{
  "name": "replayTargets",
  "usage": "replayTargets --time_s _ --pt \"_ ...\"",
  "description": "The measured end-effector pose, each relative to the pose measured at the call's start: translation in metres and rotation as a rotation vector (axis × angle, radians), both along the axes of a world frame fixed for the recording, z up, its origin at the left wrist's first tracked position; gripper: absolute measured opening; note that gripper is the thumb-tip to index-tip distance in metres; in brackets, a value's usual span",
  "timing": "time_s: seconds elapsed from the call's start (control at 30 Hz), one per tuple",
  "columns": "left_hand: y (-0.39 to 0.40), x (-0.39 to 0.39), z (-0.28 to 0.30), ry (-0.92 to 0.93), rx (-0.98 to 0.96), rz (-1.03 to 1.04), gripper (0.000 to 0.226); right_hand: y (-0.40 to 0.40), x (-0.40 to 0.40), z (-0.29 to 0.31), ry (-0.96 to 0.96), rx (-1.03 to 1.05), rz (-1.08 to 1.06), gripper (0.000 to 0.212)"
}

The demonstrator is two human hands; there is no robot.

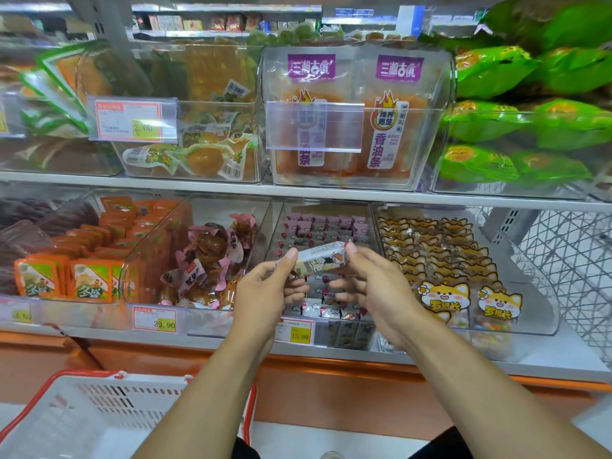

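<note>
Both my hands hold one small wrapped snack bar (320, 258), white and cream with a cartoon print, in front of the lower shelf. My left hand (265, 293) pinches its left end between thumb and fingers. My right hand (374, 286) pinches its right end. The bar hangs just above a clear bin (326, 210) filled with several similar small pink-and-white packets (324, 226). A yellow price tag reading 15.80 (299, 332) sits on that bin's front.
Clear bins line two shelves: brown snacks in pink wrappers (212, 260), orange packets (92, 283), fox-print packets (443, 260), purple-label packs (354, 111), green bags (530, 120). A white basket with red rim (82, 409) sits at lower left. A wire rack (569, 260) stands right.
</note>
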State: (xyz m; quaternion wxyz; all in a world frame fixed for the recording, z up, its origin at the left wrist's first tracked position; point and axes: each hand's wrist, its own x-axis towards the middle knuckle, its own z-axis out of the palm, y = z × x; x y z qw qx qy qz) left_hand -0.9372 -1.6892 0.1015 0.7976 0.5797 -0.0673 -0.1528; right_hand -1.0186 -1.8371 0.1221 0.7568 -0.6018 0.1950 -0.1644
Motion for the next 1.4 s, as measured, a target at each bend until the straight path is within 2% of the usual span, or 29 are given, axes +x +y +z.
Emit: replayTargets --time_s 0.07,0.17,0.3,0.43,0.5,0.6,0.7,0.83,0.93,1.03,1.17,1.4 --pt "0.000 0.000 -0.001 0.007 0.015 -0.007 0.052 -0.001 -0.001 0.000 -0.006 -0.021 0.035 0.017" --pt "0.001 -0.001 -0.001 0.001 0.061 -0.029 0.060 -0.002 -0.002 -0.001 -0.040 -0.101 0.067 0.025" --pt "-0.002 -0.003 -0.002 -0.052 0.121 -0.049 0.063 -0.007 -0.005 0.002 -0.065 -0.056 0.064 0.038" --pt "-0.008 -0.004 -0.003 -0.140 0.172 -0.098 0.035 -0.015 -0.003 0.004 -0.079 0.030 -0.021 0.041" --pt "-0.011 -0.004 -0.003 -0.155 0.170 -0.092 0.023 -0.022 0.000 0.005 -0.071 0.001 -0.097 0.037" --pt "-0.017 -0.002 -0.005 -0.190 0.189 -0.074 0.016 -0.036 0.011 0.007 0.019 -0.305 -0.306 0.032" --pt "-0.024 -0.003 -0.009 -0.384 0.393 -0.086 0.014 -0.052 0.031 0.008 0.062 -0.632 -0.427 0.028" --pt "-0.031 -0.007 -0.013 -0.523 0.545 -0.178 0.018 -0.072 0.061 0.003 0.152 -0.871 -0.456 0.029" --pt "-0.033 -0.005 -0.016 -0.701 0.719 -0.134 0.019 -0.079 0.081 0.000 0.264 -1.076 -0.460 0.033" --pt "-0.032 0.000 -0.020 -0.793 0.777 -0.081 0.021 -0.089 0.096 -0.003 0.318 -1.271 -0.367 0.035" --pt "-0.032 0.007 -0.024 -0.819 0.812 -0.071 0.023 -0.102 0.104 -0.009 0.288 -1.341 -0.225 0.032" --pt "-0.035 0.012 -0.029 -0.866 0.820 -0.056 0.021 -0.109 0.118 0.002 0.331 -1.450 -0.061 0.045"
